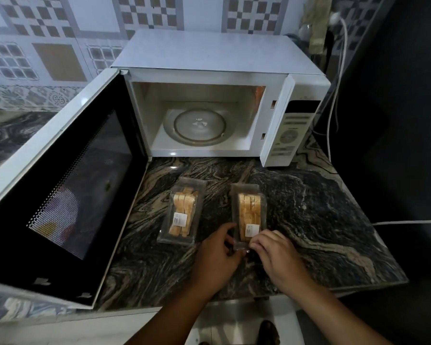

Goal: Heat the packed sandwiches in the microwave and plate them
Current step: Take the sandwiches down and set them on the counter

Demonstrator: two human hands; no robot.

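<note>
My left hand [215,252] and my right hand [271,250] cover the near end of the right clear plastic sandwich pack [249,210], so how my fingertips hold it is hidden. The small white label [251,230] has print too small to read. The open white microwave door [60,185] is cut by the left edge. The buttons on the white control panel [291,133] are too blurred to tell apart.

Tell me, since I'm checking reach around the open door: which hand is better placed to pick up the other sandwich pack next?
Probably the left hand. It sits between the two packs, nearer the left sandwich pack, though both hands now grip the right pack. The right hand would have to cross over.
</note>
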